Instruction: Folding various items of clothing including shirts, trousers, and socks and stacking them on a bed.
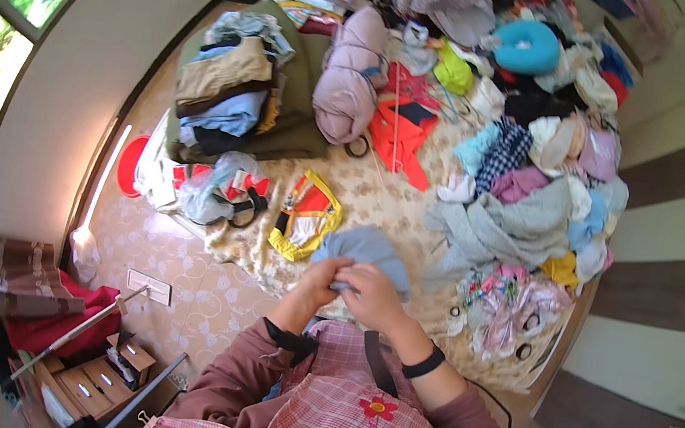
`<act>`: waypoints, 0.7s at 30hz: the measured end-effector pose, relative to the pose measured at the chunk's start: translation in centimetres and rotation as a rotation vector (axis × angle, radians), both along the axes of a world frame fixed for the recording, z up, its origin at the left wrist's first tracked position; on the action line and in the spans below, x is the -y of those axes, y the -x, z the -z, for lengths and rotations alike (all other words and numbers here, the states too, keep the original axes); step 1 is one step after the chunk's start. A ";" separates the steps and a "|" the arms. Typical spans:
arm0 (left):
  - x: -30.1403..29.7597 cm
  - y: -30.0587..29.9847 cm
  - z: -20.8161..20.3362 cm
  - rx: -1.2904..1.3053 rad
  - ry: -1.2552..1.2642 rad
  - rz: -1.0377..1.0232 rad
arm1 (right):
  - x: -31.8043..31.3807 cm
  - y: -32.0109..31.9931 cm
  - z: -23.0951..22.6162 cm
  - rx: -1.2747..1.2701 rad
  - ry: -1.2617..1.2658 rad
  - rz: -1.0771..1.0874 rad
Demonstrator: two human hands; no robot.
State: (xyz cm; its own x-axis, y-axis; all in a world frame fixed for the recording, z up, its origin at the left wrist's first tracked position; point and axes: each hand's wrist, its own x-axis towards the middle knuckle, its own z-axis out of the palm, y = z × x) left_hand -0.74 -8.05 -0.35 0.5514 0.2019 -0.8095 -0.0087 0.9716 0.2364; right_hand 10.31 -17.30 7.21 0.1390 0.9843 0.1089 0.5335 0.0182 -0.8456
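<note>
Both my hands meet at the front edge of the bed, close to my body. My left hand (319, 284) and my right hand (372, 296) are closed on a light blue-grey cloth (370, 252), pinching its near edge. The cloth spreads out beyond my fingers in a rounded shape; whether it is a cap or a folded garment I cannot tell. Just left of it lies a small yellow, red and white garment (307, 217), flat on the beige patterned blanket (414, 212).
Folded clothes (224, 83) sit on a dark green cloth at the far left, near a rolled mauve quilt (351, 81). A red-orange garment (399, 138) lies mid-bed. On the right, loose clothes surround a grey blanket (511, 227) and a turquoise neck pillow (527, 46). Striped cabinets (662, 291) stand beyond.
</note>
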 end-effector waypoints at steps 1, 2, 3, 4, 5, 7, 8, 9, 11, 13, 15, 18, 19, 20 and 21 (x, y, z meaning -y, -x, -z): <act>0.7 1.3 2.1 0.055 0.043 -0.027 | 0.2 0.3 -1.3 -0.026 0.050 -0.070; 1.4 1.8 3.0 0.146 0.021 0.018 | 0.6 0.2 -2.4 -0.112 0.133 0.057; 1.8 0.0 -2.0 -0.199 -0.040 -0.050 | 1.4 -1.1 -2.3 -0.197 0.228 0.226; 1.9 0.4 -2.8 -0.172 -0.064 -0.082 | 1.8 -2.0 -1.3 -0.304 0.223 0.375; 2.0 0.6 -3.5 -0.141 -0.085 -0.106 | 2.4 -3.1 0.6 -0.292 0.209 0.358; 1.4 0.8 -5.5 -0.112 -0.135 -0.028 | 3.8 -5.0 4.6 -0.290 0.288 0.678; 0.9 1.3 -6.1 -0.102 -0.175 0.053 | 4.2 -5.6 5.2 -0.284 0.283 0.657; 0.4 1.8 -6.1 -0.099 -0.179 0.032 | 4.3 -6.0 5.1 -0.934 0.651 0.565; -0.6 2.6 -6.1 -0.039 -0.266 0.197 | 3.8 -5.8 5.4 -1.564 1.028 0.397; -1.7 3.0 -8.3 -0.038 -0.304 0.188 | 2.7 -3.5 3.5 -1.755 0.761 0.227; -3.2 3.9 -10.6 0.211 -0.240 0.239 | 1.6 -2.1 1.6 -1.781 0.691 0.232; -4.7 5.1 -11.5 0.222 -0.254 0.215 | -0.1 -1.7 0.6 -1.887 0.600 0.266; -4.9 5.1 -11.9 0.223 -0.266 0.188 | -0.4 -2.1 0.8 -1.882 0.599 0.265; -5.1 5.2 -12.0 0.228 -0.269 0.186 | -0.9 -2.6 1.2 -1.821 0.610 0.305; -5.3 5.5 -12.0 0.197 -0.261 0.155 | -1.4 -2.7 1.1 -1.763 0.625 0.340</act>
State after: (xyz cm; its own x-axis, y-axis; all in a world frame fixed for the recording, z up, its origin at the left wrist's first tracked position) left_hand -6.22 -2.80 11.63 0.7318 0.2892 -0.6171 0.0644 0.8721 0.4851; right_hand 12.97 -15.91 6.13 -0.1525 0.7318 -0.6642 -0.9085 -0.3683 -0.1973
